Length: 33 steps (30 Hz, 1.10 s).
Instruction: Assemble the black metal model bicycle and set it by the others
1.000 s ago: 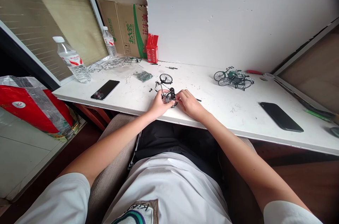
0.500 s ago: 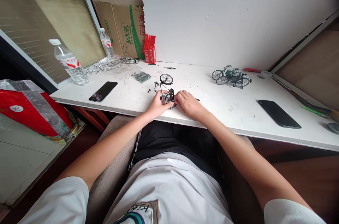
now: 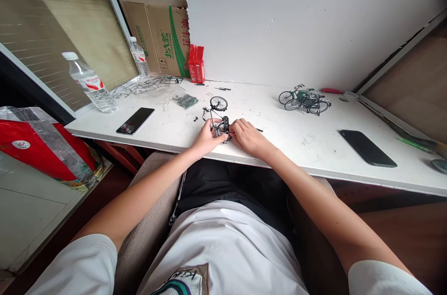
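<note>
A small black model bicycle [image 3: 219, 103] lies on its side near the front edge of the white table, one wheel pointing away from me. My left hand [image 3: 206, 138] is closed round its near wheel end, thumb on top. Fingers bent, my right hand [image 3: 247, 136] pinches at the right side of that same end, by the chain guard. Whether a tiny part sits between those fingertips is hidden. To the right stand finished-looking model bicycles, a green one [image 3: 301, 94] and a black one [image 3: 295, 103], close together.
Left on the table [image 3: 167, 134] are a phone [image 3: 135, 120], a water bottle [image 3: 91, 85], part frames [image 3: 150, 84] and a small bag of parts [image 3: 187, 100]. A red box [image 3: 196, 64] stands behind. Another phone [image 3: 368, 147] lies right. Tiny black bits are scattered mid-table.
The view has shifted very slightly. Both hands keep their places on the model bicycle, with no clear movement of it.
</note>
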Each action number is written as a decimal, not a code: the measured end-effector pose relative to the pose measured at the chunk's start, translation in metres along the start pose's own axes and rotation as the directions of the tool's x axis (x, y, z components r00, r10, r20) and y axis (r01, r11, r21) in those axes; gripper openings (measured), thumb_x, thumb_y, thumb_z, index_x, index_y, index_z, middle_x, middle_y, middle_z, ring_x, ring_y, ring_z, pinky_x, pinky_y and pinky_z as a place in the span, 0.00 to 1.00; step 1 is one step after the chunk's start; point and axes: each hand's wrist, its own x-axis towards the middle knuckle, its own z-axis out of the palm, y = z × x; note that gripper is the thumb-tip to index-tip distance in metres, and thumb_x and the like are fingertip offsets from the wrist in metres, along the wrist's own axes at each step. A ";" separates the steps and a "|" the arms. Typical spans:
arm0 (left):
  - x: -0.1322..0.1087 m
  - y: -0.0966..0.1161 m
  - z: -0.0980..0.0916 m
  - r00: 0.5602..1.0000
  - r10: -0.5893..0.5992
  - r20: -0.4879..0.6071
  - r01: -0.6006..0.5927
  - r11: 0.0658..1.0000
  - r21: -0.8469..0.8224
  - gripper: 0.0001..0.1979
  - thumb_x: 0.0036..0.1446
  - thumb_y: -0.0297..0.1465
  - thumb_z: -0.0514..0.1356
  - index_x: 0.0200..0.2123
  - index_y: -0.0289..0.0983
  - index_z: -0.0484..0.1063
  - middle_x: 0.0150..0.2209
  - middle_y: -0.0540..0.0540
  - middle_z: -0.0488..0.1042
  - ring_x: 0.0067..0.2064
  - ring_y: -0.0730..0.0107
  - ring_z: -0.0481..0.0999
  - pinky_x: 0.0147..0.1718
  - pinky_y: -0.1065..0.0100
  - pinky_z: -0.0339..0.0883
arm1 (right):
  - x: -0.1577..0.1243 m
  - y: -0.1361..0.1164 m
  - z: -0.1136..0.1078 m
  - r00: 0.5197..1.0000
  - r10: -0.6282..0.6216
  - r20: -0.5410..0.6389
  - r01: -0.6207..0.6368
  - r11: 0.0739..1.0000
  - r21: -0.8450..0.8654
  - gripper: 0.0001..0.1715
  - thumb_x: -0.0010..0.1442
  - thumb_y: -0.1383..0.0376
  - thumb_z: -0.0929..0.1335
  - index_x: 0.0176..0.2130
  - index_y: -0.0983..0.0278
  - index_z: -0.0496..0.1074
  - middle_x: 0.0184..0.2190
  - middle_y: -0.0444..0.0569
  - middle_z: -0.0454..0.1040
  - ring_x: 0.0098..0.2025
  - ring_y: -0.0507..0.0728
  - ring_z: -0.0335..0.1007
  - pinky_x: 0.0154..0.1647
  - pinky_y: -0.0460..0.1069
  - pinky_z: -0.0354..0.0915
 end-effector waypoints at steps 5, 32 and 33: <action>0.000 0.001 0.001 1.000 -0.002 0.004 0.002 1.000 0.003 0.32 0.52 0.27 0.75 0.57 0.40 0.65 0.45 0.44 0.81 0.45 0.63 0.84 0.52 0.57 0.77 | 0.000 -0.001 -0.001 1.000 0.000 0.017 0.001 0.999 -0.046 0.11 0.79 0.63 0.57 0.46 0.60 0.66 0.44 0.59 0.72 0.46 0.67 0.65 0.46 0.60 0.66; 0.000 0.004 0.000 0.999 -0.035 0.023 0.035 0.999 -0.002 0.38 0.46 0.27 0.77 0.57 0.39 0.64 0.45 0.45 0.80 0.45 0.64 0.82 0.51 0.60 0.75 | 0.000 -0.003 -0.007 0.995 -0.009 0.097 0.030 0.975 -0.218 0.14 0.80 0.65 0.58 0.51 0.63 0.70 0.47 0.58 0.73 0.49 0.66 0.65 0.48 0.56 0.61; 0.001 0.003 0.000 0.999 -0.034 0.021 0.034 0.999 -0.006 0.38 0.46 0.27 0.78 0.57 0.39 0.64 0.45 0.45 0.80 0.45 0.64 0.82 0.51 0.59 0.75 | 0.000 -0.002 -0.007 0.996 -0.013 0.090 0.032 0.978 -0.208 0.14 0.80 0.65 0.58 0.51 0.63 0.70 0.47 0.58 0.73 0.49 0.66 0.65 0.48 0.57 0.61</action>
